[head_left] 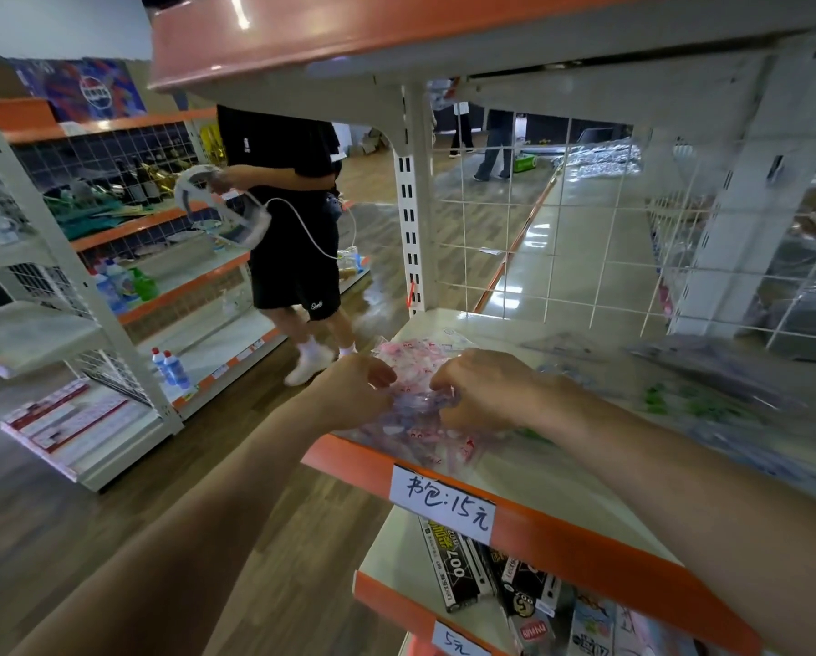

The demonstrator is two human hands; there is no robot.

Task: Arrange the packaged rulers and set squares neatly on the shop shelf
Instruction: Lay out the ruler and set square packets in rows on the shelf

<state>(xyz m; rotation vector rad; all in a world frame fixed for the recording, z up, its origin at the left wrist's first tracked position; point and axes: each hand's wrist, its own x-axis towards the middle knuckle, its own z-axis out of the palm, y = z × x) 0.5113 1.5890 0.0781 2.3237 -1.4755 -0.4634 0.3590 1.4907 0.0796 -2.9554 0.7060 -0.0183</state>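
pink packets (413,355) are lying in a stack at the left end of the shelf (586,542), just behind its orange lip. my left hand (356,390) is curling its fingers round the stack's left edge, and my right hand (486,385) is pinching the clear plastic from the other side. green packets (680,402) are lying blurred to the right. a price label (444,498) is sticking to the lip.

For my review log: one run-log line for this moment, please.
left hand grips ruler packs | right hand grips same | packs at shelf left end
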